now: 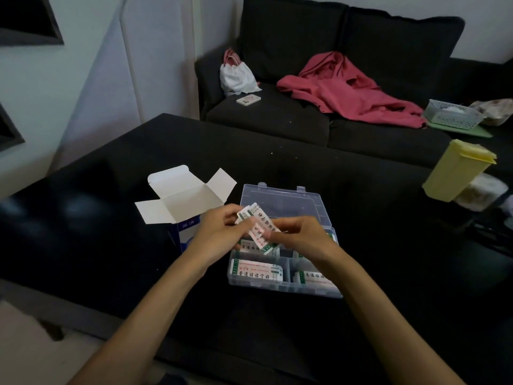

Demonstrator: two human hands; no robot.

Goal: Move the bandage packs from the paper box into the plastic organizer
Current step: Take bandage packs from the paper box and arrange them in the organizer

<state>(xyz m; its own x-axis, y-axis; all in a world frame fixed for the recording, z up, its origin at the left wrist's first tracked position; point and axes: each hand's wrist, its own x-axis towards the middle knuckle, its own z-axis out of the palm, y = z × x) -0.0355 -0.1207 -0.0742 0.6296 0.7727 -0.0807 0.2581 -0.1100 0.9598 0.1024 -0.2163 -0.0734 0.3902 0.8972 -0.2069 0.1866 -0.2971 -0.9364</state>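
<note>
The white paper box point(183, 198) stands on the black table with its flaps spread open, left of the clear plastic organizer point(280, 286). The organizer's lid point(283, 202) leans back open. White bandage packs point(256, 269) with green and red print lie in its compartments. Above the organizer's far left part, both hands hold a small bundle of bandage packs point(259, 222). My left hand point(222, 232) grips the bundle's left side. Its lower right end is pinched by my right hand point(299, 236).
A yellow lidded container point(458, 170) stands at the table's right edge. Behind the table is a dark sofa point(277, 118) with a red jacket point(347, 90), a white bag point(237, 75), a phone point(248, 99) and a grey basket point(452, 115).
</note>
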